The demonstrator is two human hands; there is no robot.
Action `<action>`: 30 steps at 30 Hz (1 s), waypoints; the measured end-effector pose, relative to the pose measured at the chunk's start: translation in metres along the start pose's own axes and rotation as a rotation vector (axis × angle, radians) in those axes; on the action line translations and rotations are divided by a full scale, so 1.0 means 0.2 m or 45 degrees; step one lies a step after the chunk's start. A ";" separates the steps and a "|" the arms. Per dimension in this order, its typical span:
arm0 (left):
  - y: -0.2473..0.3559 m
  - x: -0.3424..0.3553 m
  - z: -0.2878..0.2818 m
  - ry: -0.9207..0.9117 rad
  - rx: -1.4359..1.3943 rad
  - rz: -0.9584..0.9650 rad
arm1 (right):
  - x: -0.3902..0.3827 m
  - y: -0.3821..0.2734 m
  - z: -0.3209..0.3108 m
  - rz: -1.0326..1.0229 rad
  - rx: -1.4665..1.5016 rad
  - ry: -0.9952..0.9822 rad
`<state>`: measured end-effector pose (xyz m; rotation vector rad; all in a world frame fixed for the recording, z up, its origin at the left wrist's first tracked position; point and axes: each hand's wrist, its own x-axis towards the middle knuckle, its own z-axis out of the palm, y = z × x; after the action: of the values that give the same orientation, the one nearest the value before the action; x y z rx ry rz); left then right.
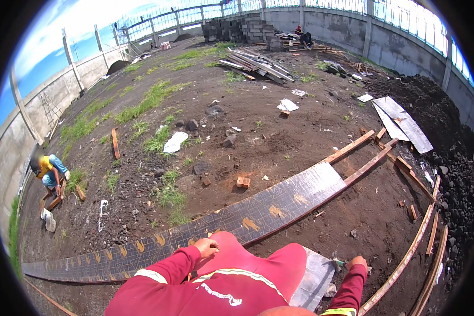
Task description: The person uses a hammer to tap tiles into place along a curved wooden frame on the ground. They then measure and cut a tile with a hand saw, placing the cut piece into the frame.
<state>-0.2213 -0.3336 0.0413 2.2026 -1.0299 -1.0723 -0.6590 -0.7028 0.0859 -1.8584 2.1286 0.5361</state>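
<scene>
My left hand (206, 247) is closed above my red-clad thigh, at the near edge of a long panel; anything in its fingers is too small to make out. My right hand (357, 262) is lowered at my right side. It is closed around a tool with a green handle (339, 262), whose head I cannot make out. The long dark panel (226, 224), with yellow-brown printed marks, stretches across in front of me. Two wooden battens (371, 164) project from its right end. Beside my right leg lies a grey sheet (313, 276).
Long wooden strips (405, 260) lie at right beside dark gravel (461, 195). A wood block (243, 182) sits beyond the panel. A person (50, 171) crouches at left over wood pieces. Stacked planks (258, 64), concrete blocks (250, 29) and another person (305, 39) are farther back.
</scene>
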 end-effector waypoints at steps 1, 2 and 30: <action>0.00 0.01 0.01 -0.022 0.050 -0.007 | 0.00 0.00 0.00 -0.009 -0.006 0.001; 0.01 0.03 0.01 -0.045 0.087 -0.015 | -0.01 -0.01 0.00 -0.012 -0.014 -0.001; -0.11 0.46 0.03 -0.441 -0.277 -0.571 | -0.03 0.01 0.01 -0.039 0.088 -0.095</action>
<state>-0.1792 -0.3940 -0.0193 2.1621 -0.5138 -1.7223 -0.6598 -0.6967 0.0873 -1.8021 2.0413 0.5106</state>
